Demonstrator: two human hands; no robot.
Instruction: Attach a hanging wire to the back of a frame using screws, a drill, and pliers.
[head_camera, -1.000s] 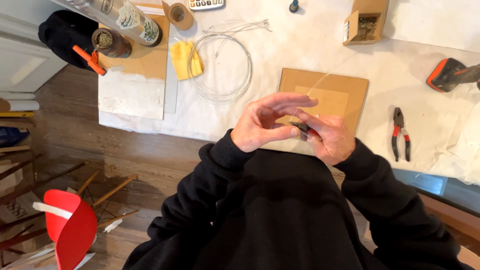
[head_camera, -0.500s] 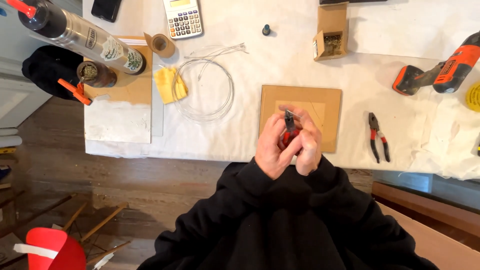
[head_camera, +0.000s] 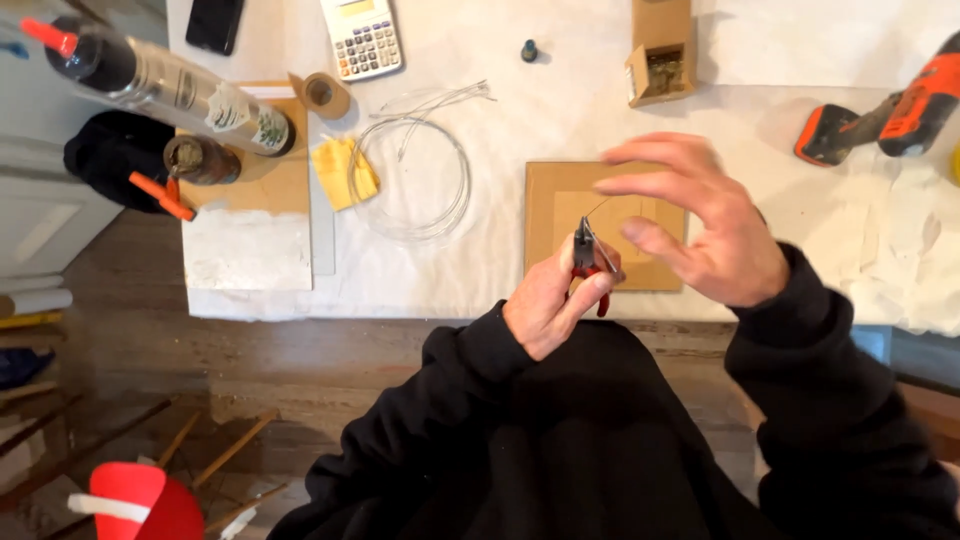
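Head view: the left hand (head_camera: 548, 305) is closing around a pair of small red-handled pliers (head_camera: 587, 262), fingers wrapped over the grips, with the dark nose pointing up and away from the body. A thin wire (head_camera: 598, 210) is running up and to the right from the nose; whether the tips are actually clamping it is too fine to tell. The right hand (head_camera: 700, 225) is hovering open just to the right of the tool, fingers spread and slightly curled, holding nothing that shows, its fingertips nearest the wire's far end. Both hands are working above a tan cardboard panel (head_camera: 545, 190) lying on the white-covered table (head_camera: 500, 270), so the pliers are sitting between the left palm and the open right hand, over the panel's near edge. In my judgement, steady pressure on the grips and a free hand supporting the loose end would be keeping so fine a strand from slipping or kinking. Well apart to the left are lying a coil of clear line (head_camera: 412, 180), a yellow cloth (head_camera: 345, 172) and a calculator (head_camera: 361, 38); an orange cordless drill (head_camera: 885, 115) is resting at the far right.
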